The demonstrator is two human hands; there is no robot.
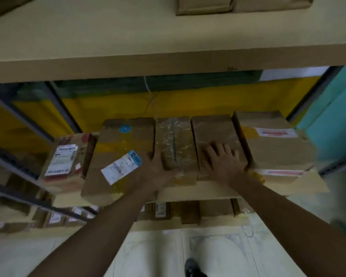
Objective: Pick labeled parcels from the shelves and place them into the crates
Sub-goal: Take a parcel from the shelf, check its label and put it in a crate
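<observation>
Several brown cardboard parcels stand side by side on a middle shelf point(198, 189). My left hand point(158, 168) rests at the near left corner of a narrow tape-wrapped parcel point(175, 140), fingers in the gap beside a wide parcel with a white label and blue sticker point(118, 156). My right hand point(223, 160) lies flat with fingers spread on top of a plain brown parcel point(212, 130). Neither hand has lifted anything. A large parcel with red-and-white labels point(274, 142) sits to the right. A smaller labeled box point(66, 160) sits at the far left.
An upper shelf board point(168, 47) overhangs close above, with a box point(204, 6) on it. A yellow panel point(112, 108) backs the shelf. More labeled parcels point(162, 210) fill the shelf below. Dark metal rack beams point(28, 126) run at left. Pale floor and a shoe point(192, 266) show below.
</observation>
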